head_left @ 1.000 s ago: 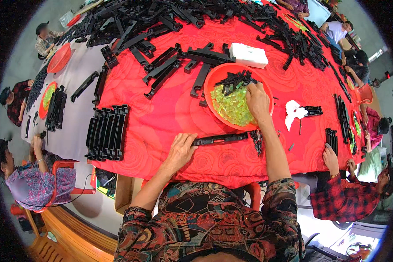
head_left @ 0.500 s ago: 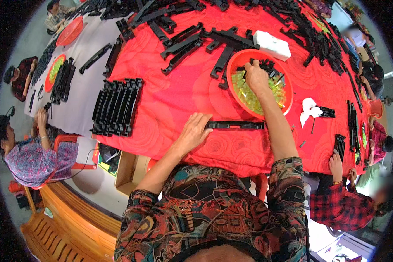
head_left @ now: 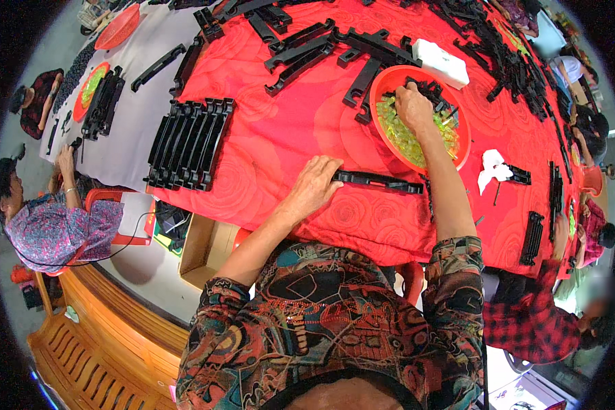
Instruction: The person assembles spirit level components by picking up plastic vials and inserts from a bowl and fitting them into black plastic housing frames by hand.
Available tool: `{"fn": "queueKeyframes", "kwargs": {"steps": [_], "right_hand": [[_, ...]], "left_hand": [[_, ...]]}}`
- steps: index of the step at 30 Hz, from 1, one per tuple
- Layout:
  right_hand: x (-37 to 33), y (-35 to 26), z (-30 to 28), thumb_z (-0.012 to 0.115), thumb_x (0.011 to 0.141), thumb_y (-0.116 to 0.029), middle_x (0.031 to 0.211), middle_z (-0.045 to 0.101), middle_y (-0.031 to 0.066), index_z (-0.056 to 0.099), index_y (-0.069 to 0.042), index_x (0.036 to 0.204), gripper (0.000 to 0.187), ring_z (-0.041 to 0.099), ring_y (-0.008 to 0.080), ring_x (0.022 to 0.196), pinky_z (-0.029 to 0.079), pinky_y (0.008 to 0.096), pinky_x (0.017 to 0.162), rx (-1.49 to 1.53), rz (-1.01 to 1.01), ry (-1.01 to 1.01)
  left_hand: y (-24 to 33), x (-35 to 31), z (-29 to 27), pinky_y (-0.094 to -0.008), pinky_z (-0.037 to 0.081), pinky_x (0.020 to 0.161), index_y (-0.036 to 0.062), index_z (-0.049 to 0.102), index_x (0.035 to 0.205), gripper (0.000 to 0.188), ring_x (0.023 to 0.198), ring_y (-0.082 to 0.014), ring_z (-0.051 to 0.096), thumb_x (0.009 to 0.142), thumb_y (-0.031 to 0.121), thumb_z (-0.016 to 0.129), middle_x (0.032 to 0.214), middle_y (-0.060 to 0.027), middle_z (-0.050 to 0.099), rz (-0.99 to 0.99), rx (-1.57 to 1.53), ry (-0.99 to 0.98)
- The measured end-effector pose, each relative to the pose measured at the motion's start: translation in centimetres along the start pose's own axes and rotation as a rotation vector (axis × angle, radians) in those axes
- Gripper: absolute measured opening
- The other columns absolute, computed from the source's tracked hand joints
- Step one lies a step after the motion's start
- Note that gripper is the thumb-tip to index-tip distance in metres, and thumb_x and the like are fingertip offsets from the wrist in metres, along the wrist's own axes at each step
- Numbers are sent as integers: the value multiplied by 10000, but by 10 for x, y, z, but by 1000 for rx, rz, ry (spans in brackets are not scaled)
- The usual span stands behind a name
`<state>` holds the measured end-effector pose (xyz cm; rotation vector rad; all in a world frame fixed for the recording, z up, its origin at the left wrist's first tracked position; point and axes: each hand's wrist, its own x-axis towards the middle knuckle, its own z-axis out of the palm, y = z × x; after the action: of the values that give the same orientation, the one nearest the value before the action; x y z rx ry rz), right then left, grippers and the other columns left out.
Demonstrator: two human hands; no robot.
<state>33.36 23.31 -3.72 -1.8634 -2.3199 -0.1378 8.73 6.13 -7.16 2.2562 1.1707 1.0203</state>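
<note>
My left hand (head_left: 316,186) lies flat and unclenched on the red tablecloth (head_left: 287,130), its fingertips touching the near end of a long black plastic bar (head_left: 379,181) that stretches away to my right; it presses on the bar rather than gripping it. My right hand (head_left: 414,108) is down inside the orange bowl (head_left: 389,82), fingers curled over the small yellow-green pieces (head_left: 403,137) heaped there; whether they have pinched anything I cannot tell, since the knuckles hide the tips. A few small black parts (head_left: 430,89) lie in the bowl just beyond that hand; the bar sits just in front of the bowl, near its rim. Past the bowl, a white block (head_left: 441,61) rests on the cloth, and a crowd of loose black bars (head_left: 321,44) spreads across the far half of the table. To my left, a neat row of black bars (head_left: 190,143) stands side by side at the cloth's edge. To my right lies a crumpled white rag (head_left: 490,167); beyond it, a person in a red plaid shirt (head_left: 533,321) sits at the table's corner; at far left, a person in a patterned purple top (head_left: 55,229) works at a grey-covered table (head_left: 137,109).
</note>
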Motion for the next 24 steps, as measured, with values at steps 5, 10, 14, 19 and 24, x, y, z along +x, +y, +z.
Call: {"fn": "queueKeyframes", "kwargs": {"steps": [5,10,14,19,24], "right_hand": [[-15,-13,-23,542,818,-170,954,528,192,558,-47,886,142,589,386,812,476,480,699,130,80,160],[-50,13,-63,568,790,-164,840,574,152,576,-66,865,125,585,367,760,455,464,653,289,53,398],[-72,68,-71,544,780,-139,813,601,184,599,-55,830,112,584,375,776,456,466,666,235,209,232],[-92,72,-64,530,789,-149,840,593,193,604,-64,894,154,586,384,807,461,477,690,196,175,170],[-88,56,-51,547,782,-157,903,583,194,596,-51,901,167,586,383,828,461,476,703,149,192,111]], "left_hand": [[1,0,-1,-419,409,856,-13,491,1113,433,953,-359,508,726,78,663,996,-174,521,-46,-22,-40],[2,-2,-2,-424,411,834,-4,507,1115,433,934,-348,509,715,60,661,1006,-164,535,-17,2,-12],[4,0,-3,-409,417,792,19,539,1098,403,902,-328,509,714,54,658,985,-130,557,-13,2,-33],[4,2,-3,-401,430,785,35,561,1080,415,894,-315,533,686,43,690,958,-120,575,5,46,-53],[8,3,-3,-406,421,812,44,564,1086,413,913,-309,533,693,57,690,972,-111,574,-24,46,-71]]}}
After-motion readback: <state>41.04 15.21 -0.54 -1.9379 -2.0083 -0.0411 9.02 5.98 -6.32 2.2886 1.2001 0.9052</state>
